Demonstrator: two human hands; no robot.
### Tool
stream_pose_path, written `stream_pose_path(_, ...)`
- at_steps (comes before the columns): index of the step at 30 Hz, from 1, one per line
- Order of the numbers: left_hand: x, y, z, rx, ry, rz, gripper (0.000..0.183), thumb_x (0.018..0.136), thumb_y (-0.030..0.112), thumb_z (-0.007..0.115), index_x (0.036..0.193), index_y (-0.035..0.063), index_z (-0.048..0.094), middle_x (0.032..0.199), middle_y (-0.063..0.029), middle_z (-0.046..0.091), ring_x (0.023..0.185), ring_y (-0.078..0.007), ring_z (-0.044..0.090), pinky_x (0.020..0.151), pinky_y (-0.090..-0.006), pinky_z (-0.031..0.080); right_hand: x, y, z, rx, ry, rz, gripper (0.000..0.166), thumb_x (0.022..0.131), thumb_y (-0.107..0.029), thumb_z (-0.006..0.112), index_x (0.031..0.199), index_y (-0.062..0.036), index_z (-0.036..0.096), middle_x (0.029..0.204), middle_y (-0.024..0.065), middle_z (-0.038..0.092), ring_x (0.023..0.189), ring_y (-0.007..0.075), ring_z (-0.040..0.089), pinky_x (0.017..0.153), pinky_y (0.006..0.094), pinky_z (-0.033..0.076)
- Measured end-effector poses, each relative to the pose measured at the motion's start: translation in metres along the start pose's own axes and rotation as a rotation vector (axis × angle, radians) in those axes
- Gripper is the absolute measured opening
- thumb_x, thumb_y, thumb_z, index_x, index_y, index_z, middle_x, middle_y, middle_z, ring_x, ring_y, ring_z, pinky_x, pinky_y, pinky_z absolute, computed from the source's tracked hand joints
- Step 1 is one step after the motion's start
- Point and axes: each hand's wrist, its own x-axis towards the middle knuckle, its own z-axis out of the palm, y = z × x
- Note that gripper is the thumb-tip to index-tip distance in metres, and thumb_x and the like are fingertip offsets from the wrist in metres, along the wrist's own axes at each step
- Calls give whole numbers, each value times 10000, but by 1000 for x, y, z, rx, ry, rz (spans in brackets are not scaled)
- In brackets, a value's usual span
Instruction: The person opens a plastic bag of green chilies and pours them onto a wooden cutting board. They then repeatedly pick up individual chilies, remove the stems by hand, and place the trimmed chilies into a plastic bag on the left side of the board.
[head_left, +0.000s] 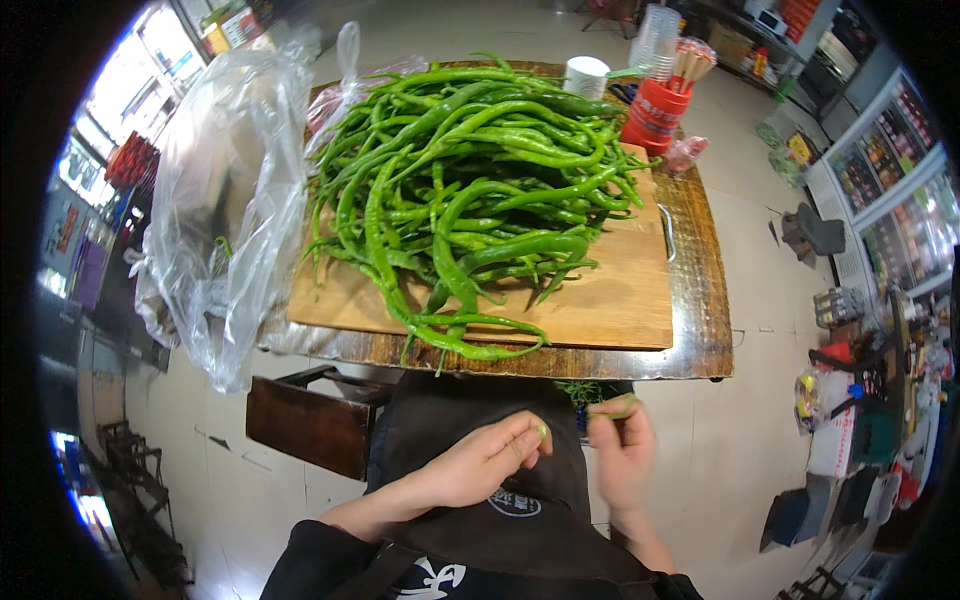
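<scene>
A large heap of long green chili peppers (480, 172) lies on a wooden cutting board (622, 292), and a few hang over its near edge. Below the table edge, above my dark apron (450, 409), my left hand (499, 454) is curled with a small green bit (541, 433) showing at the thumb and fingertips. My right hand (622, 450), slightly blurred, pinches a slim green pepper piece (619, 410) between thumb and fingers. The two hands are apart. Part of a pile of thin green stems (581, 392) shows behind my right hand, below the table.
A clear plastic bag (225, 210) hangs at the table's left side. At the back right stand a white paper roll (586, 76), a red chopstick holder (655, 116) and stacked clear cups (655, 41). A dark wooden stool (311, 427) is below left. Glass-fronted refrigerators (900, 172) line the right.
</scene>
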Motion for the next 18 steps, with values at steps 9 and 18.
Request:
stream_pose_path(9,-44,16,-23,397,440,135,155,945,103,604,1077,38,652,952,-86,604,888,-215,585,826,-317,462,-3,26,-61,-974,-45,-164,177,844,-39,698,1019,-18,693,943,129,618,880,287,586,792,372,492)
stream_pose_path(18,-53,32,-47,758,645,354,279,891,8,640,1169,18,650,1027,-144,584,958,-285,585,858,-346,472,34,9,83,366,-193,298,219,955,-27,594,1164,40,599,913,73,651,685,101,568,620,224,466)
